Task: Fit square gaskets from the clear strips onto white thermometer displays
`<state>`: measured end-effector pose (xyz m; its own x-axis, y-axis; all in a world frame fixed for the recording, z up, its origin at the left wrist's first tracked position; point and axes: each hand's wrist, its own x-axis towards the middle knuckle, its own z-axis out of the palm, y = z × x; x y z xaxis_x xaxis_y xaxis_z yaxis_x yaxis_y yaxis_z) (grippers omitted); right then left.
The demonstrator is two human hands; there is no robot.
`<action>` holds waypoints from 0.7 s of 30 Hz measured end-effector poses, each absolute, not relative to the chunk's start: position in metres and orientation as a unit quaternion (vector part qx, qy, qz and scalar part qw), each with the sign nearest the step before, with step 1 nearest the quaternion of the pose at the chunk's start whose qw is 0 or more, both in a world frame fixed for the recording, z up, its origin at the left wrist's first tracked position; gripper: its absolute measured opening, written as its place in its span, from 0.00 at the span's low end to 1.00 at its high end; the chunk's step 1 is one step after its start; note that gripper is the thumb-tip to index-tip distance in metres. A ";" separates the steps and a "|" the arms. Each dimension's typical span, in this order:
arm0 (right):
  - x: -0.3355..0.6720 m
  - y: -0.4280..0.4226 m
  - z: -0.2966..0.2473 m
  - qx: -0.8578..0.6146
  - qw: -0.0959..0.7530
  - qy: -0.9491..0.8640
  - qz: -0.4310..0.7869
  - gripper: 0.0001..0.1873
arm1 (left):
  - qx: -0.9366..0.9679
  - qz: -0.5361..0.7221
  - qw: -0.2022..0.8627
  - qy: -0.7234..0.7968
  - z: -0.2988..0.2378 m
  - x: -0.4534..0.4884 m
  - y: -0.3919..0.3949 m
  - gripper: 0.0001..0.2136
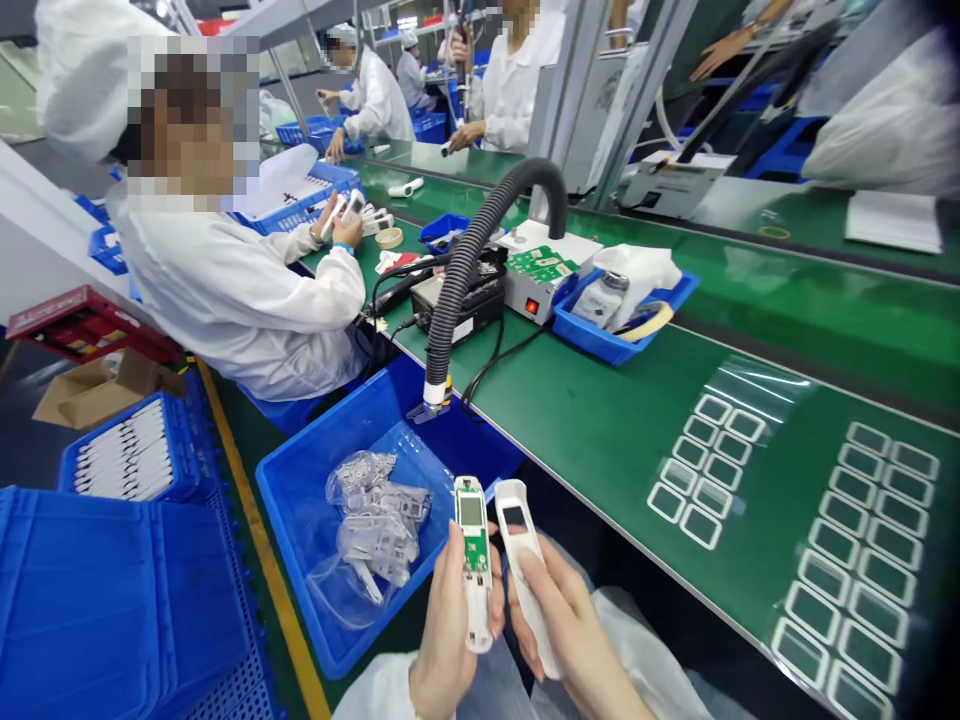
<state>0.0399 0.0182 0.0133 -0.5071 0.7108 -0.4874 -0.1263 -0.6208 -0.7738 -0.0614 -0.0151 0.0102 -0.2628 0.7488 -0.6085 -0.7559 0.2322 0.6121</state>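
Observation:
My left hand [444, 610] is closed around a long white housing half [477, 605] that carries a green circuit board and a small grey display. Beside it, my right hand [566, 610] grips a white cover half [523, 530] with a rectangular window near its top. The two halves are held upright side by side, a narrow gap apart. Both are above the near edge of a large blue bin [330, 620], in which bags of white plastic parts [382, 525] lie.
Clear-windowed white frames [847, 570] lie in rows on the green bench [600, 440]. A black flexible hose [469, 270] arches down over the bin. Behind it stand a white box [525, 290] with circuit boards and a blue tray [622, 345]. A co-worker [240, 290] sits at left.

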 end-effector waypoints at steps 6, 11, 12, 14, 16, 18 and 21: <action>0.087 -0.020 0.032 -0.519 0.271 -0.284 0.759 0.23 | 0.022 0.595 0.641 0.485 0.034 -0.035 -0.023 0.29; 0.102 -0.030 0.030 -0.501 0.300 -0.261 0.769 0.24 | 0.057 0.577 0.644 0.499 0.036 -0.029 -0.017 0.26; 0.103 -0.031 0.029 -0.495 0.302 -0.257 0.773 0.25 | 0.062 0.575 0.642 0.502 0.037 -0.029 -0.017 0.26; 0.105 -0.031 0.027 -0.487 0.304 -0.253 0.779 0.25 | 0.068 0.571 0.640 0.509 0.039 -0.028 -0.017 0.25; 0.107 -0.030 0.026 -0.483 0.310 -0.255 0.778 0.25 | 0.071 0.568 0.639 0.515 0.040 -0.026 -0.018 0.26; 0.108 -0.029 0.028 -0.475 0.319 -0.261 0.777 0.25 | 0.069 0.565 0.637 0.520 0.041 -0.024 -0.020 0.26; 0.110 -0.028 0.033 -0.464 0.327 -0.264 0.780 0.25 | 0.065 0.562 0.639 0.521 0.041 -0.021 -0.022 0.25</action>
<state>0.1102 -0.0281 0.0333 -0.3557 0.7552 -0.5506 -0.2644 -0.6464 -0.7157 -0.0214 -0.0219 0.0406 -0.1758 0.7860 -0.5927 -0.6504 0.3592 0.6693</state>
